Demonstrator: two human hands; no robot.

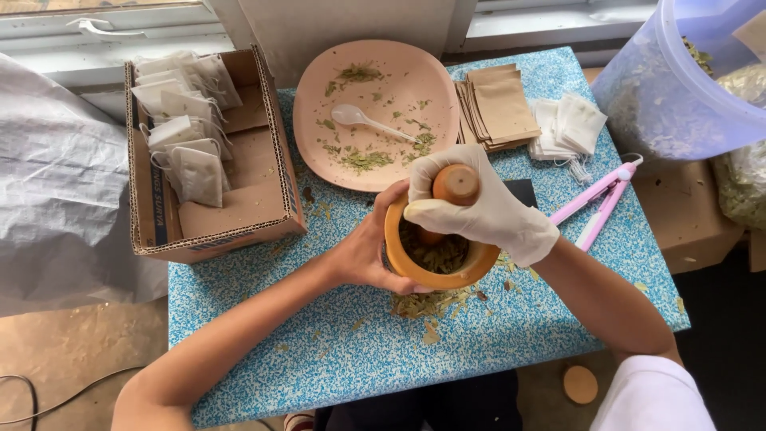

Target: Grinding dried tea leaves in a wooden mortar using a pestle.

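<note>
My right hand [479, 209], in a white glove, grips the round top of a wooden pestle [456, 184] that stands inside an orange wooden mortar [415, 270]. Dried green leaves [439, 255] fill the mortar. My bare left hand [369, 251] wraps around the mortar's left side and holds it on the blue speckled table [335, 343]. Crushed leaf bits [427, 305] lie scattered on the table just in front of the mortar.
A pink plate [319, 96] with leaf crumbs and a white plastic spoon [359, 118] sits behind the mortar. A cardboard box [239, 207] of filled white pouches stands at left. Brown paper sachets [499, 108], empty white pouches [570, 126], a pink sealer tool [597, 199] and a clear tub [670, 80] lie at right.
</note>
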